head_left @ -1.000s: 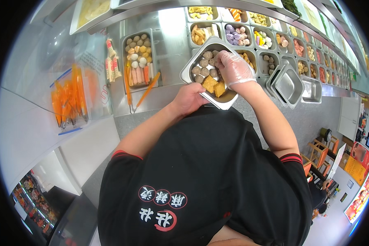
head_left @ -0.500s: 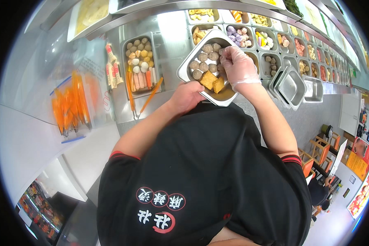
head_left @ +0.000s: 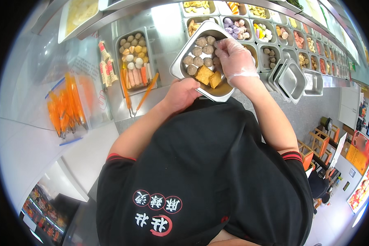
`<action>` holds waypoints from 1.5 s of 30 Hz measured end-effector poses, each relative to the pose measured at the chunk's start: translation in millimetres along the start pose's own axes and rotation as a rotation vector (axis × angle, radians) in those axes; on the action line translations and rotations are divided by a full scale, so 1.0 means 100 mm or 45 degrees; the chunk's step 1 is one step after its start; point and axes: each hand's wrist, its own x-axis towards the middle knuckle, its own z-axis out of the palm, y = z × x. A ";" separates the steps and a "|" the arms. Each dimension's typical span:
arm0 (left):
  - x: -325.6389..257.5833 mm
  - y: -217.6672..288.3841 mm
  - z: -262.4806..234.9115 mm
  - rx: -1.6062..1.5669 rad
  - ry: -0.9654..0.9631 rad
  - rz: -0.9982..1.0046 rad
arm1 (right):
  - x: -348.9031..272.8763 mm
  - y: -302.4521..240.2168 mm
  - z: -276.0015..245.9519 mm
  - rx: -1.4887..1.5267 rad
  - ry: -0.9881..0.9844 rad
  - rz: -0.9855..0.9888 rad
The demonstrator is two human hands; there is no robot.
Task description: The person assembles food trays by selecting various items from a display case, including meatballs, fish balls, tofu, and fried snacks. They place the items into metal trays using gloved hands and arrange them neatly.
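My bare left hand (head_left: 182,94) grips the near left rim of a deep steel pan (head_left: 222,95), thumb on the edge, holding it tilted in front of my chest. Inside lie several grey-brown meatballs (head_left: 198,62) and a few golden fried tofu pieces (head_left: 204,75). My right hand (head_left: 237,59), in a clear plastic glove, reaches over the pan's right side. Its fingers are closed together beside the meatballs; what they hold, if anything, is hidden. Left of the pan, a tray (head_left: 150,45) of meatballs, fish balls and sticks stands on the counter, orange-handled tongs (head_left: 147,95) at its near end.
Rows of food pans (head_left: 270,22) fill the counter beyond and to the right. Stacked steel pans (head_left: 293,84) sit at its right edge. Wrapped sticks (head_left: 106,65) lie at the left, near a clear bin of orange-handled tools (head_left: 65,108). Stools (head_left: 319,141) stand farther right.
The view has shifted slightly, so the counter things appear a little farther left and up. My grip on the pan and the right fingers' place in it look nearly the same.
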 end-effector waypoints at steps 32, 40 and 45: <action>0.01 -0.01 -0.02 -0.007 -0.017 -0.094 | 0.22 0.09 0.02 -0.581 -0.322 -0.820; -0.01 -0.02 0.01 0.017 -0.014 -0.068 | 0.18 0.12 0.06 -0.315 -0.190 -0.521; -0.02 -0.05 -0.01 0.001 0.007 -0.074 | 0.12 0.11 0.06 -0.247 -0.188 -0.425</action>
